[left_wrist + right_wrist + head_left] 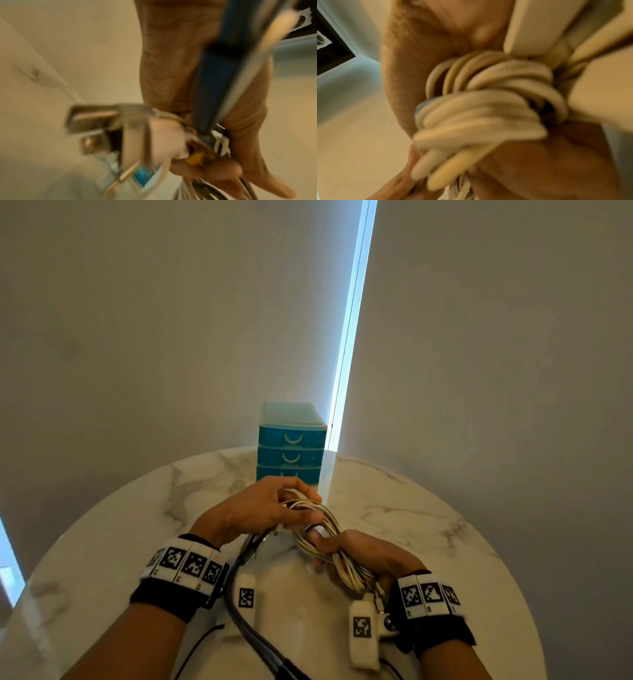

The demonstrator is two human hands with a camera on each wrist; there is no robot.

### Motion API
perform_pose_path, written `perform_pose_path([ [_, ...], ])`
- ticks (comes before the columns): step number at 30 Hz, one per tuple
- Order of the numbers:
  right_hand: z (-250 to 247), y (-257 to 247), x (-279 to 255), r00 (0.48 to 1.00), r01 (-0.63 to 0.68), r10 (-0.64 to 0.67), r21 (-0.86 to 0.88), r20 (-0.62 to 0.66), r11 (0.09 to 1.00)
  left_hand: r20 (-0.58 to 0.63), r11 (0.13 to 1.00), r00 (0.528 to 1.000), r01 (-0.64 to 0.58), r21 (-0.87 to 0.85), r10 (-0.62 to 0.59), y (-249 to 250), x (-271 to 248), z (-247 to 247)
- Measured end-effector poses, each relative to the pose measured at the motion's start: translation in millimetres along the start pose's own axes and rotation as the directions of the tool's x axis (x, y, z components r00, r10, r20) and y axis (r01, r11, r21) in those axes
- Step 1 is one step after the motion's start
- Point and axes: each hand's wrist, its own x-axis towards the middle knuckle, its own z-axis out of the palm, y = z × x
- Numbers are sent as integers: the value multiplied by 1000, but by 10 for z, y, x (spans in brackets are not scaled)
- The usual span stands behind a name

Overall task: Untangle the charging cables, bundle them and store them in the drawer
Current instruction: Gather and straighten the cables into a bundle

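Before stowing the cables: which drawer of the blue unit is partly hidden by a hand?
The bottom drawer: the left hand covers its lower front, while both upper drawers show fully.

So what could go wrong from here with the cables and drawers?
Both the left hand and right hand grip the white cable bundle, and no tie is visible, so freeing one hand may let the coils spring loose. All visible drawers of the blue drawer unit look closed.

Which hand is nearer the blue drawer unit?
Left. The left hand holds the cables just in front of the drawer unit; the right hand grips them farther back.
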Motion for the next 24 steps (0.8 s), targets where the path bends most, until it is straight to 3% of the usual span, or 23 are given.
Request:
perform_pose_path([
  [5,-39,24,5,998,57,-53,-180,24,982,-119,997,991,-61,-47,55,26,-15,7],
  [11,-4,34,161,989,74,-87,-108,-118,991,-336,996,937,-90,24,93,-49,101,141],
  [16,90,52,237,962,101,-97,4,-256,995,-284,986,952,-75,150,116,-91,160,250],
  [19,128,104,319,946,129,-101,73,-309,989,-198,997,978,-52,48,61,-34,138,270],
  [24,167,119,379,890,220,-138,143,-434,965,-214,989,975,31,-145,-62,117,138,391],
])
